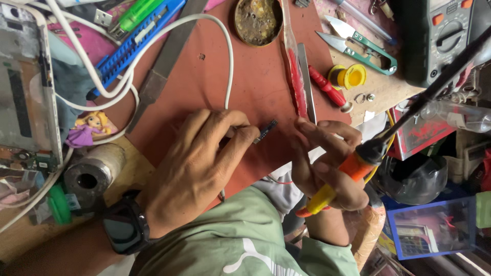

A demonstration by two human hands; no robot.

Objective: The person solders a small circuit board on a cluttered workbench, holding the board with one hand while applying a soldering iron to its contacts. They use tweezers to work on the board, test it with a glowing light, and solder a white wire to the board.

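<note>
Far left on my table (25, 235) lies an opened device frame (23, 76), with a small doll figure (89, 128) and a metal cylinder (94, 174) just beside it. A white cable (153, 36) loops over the red mat (245, 87) and runs down into my left hand (197, 163), which is closed, its fingertips pinching the cable's small connector end (266, 130) flat against the mat. My right hand (327, 163) is wrapped shut around the yellow-and-orange handle of a soldering iron (353, 166); its dark shaft points up and right, away from the connector, so I cannot see the tip. To work well here, I judge I should keep the connector pressed still, keep my left fingers back from the exposed end, and brace my right wrist. A tin of flux (258, 20), red screwdriver (327, 88), thread snips (363, 48) and a multimeter (445, 36) lie further right.
</note>
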